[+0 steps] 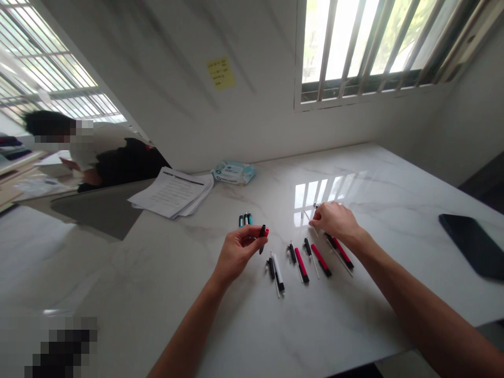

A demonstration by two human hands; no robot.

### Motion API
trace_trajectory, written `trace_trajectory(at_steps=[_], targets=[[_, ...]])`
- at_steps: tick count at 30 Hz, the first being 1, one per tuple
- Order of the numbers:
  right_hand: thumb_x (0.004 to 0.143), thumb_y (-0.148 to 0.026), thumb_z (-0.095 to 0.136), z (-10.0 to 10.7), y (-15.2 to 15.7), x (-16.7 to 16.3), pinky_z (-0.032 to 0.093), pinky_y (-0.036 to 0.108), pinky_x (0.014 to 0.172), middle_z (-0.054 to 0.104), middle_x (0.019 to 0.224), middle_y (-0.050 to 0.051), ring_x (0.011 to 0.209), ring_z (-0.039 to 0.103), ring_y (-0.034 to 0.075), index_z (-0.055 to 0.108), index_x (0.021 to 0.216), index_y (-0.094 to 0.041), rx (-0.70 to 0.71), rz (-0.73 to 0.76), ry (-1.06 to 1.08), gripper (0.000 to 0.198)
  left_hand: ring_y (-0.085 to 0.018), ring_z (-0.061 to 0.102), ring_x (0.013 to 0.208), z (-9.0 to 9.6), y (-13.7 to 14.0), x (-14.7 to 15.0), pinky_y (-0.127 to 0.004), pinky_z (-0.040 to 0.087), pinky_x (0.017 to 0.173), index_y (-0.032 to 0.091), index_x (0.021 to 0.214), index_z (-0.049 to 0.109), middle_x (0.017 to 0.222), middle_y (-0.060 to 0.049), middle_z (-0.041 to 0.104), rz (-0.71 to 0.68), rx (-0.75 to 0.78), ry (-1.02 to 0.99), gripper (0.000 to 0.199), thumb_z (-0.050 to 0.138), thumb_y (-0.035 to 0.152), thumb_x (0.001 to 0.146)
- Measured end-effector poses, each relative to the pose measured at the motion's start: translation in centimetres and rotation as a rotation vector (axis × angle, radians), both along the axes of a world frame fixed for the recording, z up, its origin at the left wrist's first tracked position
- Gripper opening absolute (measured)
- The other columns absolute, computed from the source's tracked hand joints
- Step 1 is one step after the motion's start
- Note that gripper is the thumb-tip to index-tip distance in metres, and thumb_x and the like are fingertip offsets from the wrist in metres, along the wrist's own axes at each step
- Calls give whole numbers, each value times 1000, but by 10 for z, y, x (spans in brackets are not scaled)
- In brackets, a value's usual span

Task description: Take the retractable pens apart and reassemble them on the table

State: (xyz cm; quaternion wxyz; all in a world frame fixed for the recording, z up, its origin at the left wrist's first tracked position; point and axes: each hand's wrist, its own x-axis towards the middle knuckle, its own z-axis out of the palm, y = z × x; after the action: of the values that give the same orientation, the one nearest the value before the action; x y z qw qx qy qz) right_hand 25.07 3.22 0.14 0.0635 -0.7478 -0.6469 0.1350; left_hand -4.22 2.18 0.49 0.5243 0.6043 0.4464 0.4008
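My left hand (238, 252) is closed around pen parts: a black piece (262, 239) and a red barrel (266, 231) stick out past the thumb. My right hand (334, 220) is pinched low over the table, near a thin white refill (311, 223); what its fingertips hold is hidden. In front of the hands lie pens taken apart. A white barrel (277, 270) has a black part (270, 268) beside it. Red barrels with black ends (302, 265) lie further right, with black parts (307, 247) and thin refills (316, 266) alongside.
Several teal and black pens (244, 218) lie beyond my left hand. Stacked papers (173, 191) and a wipes packet (234, 173) are near the wall, which bears a yellow note (221, 73). A dark phone (472, 244) lies at right. Another person (102, 147) sits at far left.
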Motion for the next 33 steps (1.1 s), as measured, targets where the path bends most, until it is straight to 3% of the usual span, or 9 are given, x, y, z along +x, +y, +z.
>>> trace_trajectory(at_steps=[4,10,18,23,26,33], targets=[[85,-39,77,1,-1,-10,45,32,64,76,91,10,83,71,26,80,87,-21,-20,-27,-28,18,-16,68,77,-1,0,0,-24,56,72,17,95,81,88,-5,77,-7,-8,5,30,89,35,72],[89,-28,68,-3,2,-14,44,31,65,76,94,13,84,71,27,80,90,-20,14,-37,-44,15,-17,70,80,-2,1,0,-26,56,75,17,96,81,91,-6,78,3,1,15,31,89,35,72],[93,-17,55,-3,5,-18,46,30,68,76,95,18,88,71,26,79,95,-13,38,13,-99,25,-16,69,77,-2,2,0,-25,55,72,17,95,81,89,-6,78,-1,10,18,31,88,36,72],[96,-25,58,1,2,-15,46,29,69,77,95,14,90,70,25,79,99,-17,89,34,-79,23,-17,69,79,-2,2,0,-26,55,74,17,95,81,90,-6,78,6,17,19,31,88,36,72],[94,-32,66,3,-1,-14,46,29,69,77,100,13,93,71,26,79,105,-19,51,6,-88,21,-17,70,79,-2,2,0,-26,55,75,17,95,81,91,-7,78,11,18,17,32,88,37,71],[94,-19,58,-1,0,-25,45,29,68,76,95,15,88,71,25,79,94,-15,27,16,-135,21,-18,70,80,-2,2,0,-26,56,75,17,96,81,91,-7,79,11,18,14,32,88,37,72]])
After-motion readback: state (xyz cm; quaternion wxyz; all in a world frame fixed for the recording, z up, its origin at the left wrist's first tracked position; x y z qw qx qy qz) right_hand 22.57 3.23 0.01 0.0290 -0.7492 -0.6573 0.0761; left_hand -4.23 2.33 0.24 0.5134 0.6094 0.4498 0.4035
